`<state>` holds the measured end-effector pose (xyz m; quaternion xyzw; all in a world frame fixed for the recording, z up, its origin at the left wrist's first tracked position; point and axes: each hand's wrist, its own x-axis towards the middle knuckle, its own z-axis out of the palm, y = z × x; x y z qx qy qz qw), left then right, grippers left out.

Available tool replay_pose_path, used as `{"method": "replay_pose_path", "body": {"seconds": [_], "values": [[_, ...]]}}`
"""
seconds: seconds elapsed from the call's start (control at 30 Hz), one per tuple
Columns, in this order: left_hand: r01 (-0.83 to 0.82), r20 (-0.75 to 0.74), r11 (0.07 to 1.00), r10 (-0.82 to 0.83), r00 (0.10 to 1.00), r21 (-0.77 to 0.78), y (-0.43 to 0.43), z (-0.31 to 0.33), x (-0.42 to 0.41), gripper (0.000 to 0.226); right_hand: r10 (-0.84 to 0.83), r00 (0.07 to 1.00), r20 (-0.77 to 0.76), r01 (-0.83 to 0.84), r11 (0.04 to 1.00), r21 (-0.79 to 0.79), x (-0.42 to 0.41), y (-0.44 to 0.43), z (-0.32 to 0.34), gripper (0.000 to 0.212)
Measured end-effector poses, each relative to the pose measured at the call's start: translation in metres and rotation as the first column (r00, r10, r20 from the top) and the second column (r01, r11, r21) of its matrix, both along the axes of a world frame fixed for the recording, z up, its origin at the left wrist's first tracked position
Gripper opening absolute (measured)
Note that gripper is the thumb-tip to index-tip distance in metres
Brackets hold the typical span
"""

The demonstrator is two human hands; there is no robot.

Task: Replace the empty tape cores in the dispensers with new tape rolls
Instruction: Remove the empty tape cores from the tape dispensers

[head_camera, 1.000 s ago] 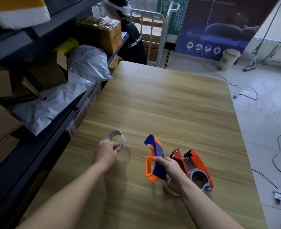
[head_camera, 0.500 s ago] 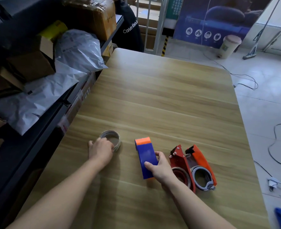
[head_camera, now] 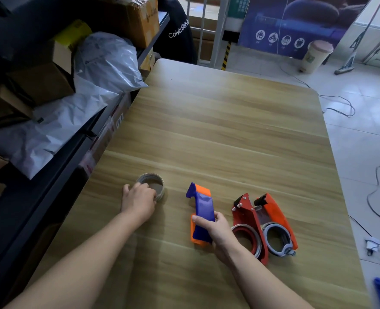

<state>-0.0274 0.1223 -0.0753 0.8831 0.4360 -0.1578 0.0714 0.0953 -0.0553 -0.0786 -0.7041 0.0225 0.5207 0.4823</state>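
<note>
The left grip (head_camera: 138, 200) curls over the near rim of the core (head_camera: 162, 190), left on the surface (head_camera: 229, 130); the right grip (head_camera: 218, 230) clamps the blue dispenser (head_camera: 203, 206) at its near end, beside two red dispensers (head_camera: 251, 224); the core seems only lightly held, so it could skid off.

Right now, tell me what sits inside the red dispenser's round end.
A thin pale ring, likely an empty core, lines the hollow round end of the red dispenser. The wrist of the right hand covers its left edge.
</note>
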Motion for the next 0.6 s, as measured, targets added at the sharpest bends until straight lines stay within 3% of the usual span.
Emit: {"method": "replay_pose_path", "body": {"seconds": [0.1,0.17,0.3,0.37,0.5,0.6], "values": [[0.012,0.003,1.0,-0.012,1.0,0.01,-0.002,0.002,0.001,0.022,-0.061,0.992,-0.108,0.06,0.998,-0.011,0.001,0.001,0.001,0.036],[0.022,0.006,1.0,-0.023,1.0,0.018,-0.003,0.002,0.0,0.023,-0.016,0.993,-0.115,0.01,0.999,-0.051,0.0,0.0,0.003,0.018],[0.035,-0.001,0.999,-0.035,0.999,0.036,-0.005,0.004,0.0,0.026,0.119,0.992,0.052,-0.111,0.984,-0.137,-0.005,0.001,0.006,0.026],[0.039,0.007,0.998,-0.04,0.999,0.039,-0.006,0.005,0.0,0.027,0.192,0.966,0.172,-0.16,0.97,-0.184,-0.006,0.003,0.009,0.019],[0.053,0.035,0.997,-0.055,0.998,0.057,-0.01,0.011,0.001,0.026,0.371,0.846,0.383,-0.259,0.914,-0.313,-0.008,0.007,0.011,0.022],[0.055,0.081,0.995,-0.062,0.995,0.084,-0.013,0.017,0.004,0.026,0.518,0.748,0.416,-0.34,0.836,-0.43,-0.008,0.006,0.013,0.035]]}}
